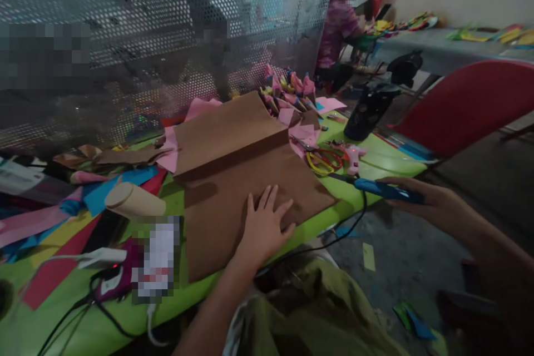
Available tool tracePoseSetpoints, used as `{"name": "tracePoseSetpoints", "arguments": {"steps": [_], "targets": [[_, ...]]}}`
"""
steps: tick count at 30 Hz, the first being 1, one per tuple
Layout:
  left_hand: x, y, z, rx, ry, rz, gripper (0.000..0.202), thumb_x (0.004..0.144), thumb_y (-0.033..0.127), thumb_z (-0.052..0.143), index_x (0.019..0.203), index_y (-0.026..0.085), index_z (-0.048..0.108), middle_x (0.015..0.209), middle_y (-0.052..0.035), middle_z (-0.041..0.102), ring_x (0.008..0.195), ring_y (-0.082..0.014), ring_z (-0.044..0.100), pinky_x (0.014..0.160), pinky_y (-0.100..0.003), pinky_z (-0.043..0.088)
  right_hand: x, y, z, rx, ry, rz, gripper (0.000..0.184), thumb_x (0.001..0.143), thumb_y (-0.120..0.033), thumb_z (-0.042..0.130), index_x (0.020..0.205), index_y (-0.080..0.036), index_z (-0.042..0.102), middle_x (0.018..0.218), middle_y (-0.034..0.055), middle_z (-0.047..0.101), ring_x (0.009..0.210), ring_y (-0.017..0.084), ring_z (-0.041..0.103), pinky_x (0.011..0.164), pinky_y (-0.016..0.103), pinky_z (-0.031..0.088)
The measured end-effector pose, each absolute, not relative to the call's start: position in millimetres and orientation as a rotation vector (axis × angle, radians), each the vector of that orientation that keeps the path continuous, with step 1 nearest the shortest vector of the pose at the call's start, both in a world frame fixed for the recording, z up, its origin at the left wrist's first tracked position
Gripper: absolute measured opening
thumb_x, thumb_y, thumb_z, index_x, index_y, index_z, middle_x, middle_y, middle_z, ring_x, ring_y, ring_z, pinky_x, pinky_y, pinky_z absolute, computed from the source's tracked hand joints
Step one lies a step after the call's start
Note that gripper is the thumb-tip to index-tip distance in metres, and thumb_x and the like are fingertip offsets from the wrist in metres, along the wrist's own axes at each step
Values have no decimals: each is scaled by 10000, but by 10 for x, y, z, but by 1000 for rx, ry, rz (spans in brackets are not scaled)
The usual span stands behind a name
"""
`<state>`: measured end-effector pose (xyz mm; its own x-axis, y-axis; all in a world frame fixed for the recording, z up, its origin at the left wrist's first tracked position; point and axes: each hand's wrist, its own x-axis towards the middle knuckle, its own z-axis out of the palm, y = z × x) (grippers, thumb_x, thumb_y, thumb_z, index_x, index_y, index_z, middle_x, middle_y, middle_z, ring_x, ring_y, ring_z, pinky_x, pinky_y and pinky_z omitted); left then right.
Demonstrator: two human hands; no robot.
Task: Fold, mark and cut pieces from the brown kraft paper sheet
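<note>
A large sheet of brown paper lies across the green table, with a raised fold running over its middle. My left hand rests flat on the near half of it, fingers spread. Off the table's right edge, my right hand is closed around a blue-handled knife with a narrow dark blade. The blade points left, toward the paper's right corner and just below the scissors with yellow and red handles. Beside the scissors lies a pink glue gun with a small red light.
Colored paper strips, a cardboard tube and a phone on a cable crowd the left side. Pink paper pieces stand behind the brown sheet. A black tumbler and a red chair are at right. Another person works farther back.
</note>
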<state>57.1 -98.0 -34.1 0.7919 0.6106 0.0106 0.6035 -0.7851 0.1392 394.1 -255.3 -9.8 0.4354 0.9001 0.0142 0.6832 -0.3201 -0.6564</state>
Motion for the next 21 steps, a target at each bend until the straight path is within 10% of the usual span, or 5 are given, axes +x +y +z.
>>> {"name": "tracePoseSetpoints", "arguments": {"steps": [8,21], "targets": [[613,-963,-399,2881,859,54,515,1010,434,475,1487,240,500,1692,-97,310,1570,-295,263,1229,-699,218,3900,-2721,-211,-2096,-1291,554,573,721,-568,682,1175,-229,764,1147,80,796,1036,337,747,873,367,593],[644,-969,-317,2919,846,-55,552,1033,433,472,1576,408,370,1712,-91,264,1566,-329,267,1205,-707,230,3940,-2748,-329,-2003,-1315,657,540,710,-561,722,1157,-263,785,1200,76,789,1100,379,729,966,440,574]]}}
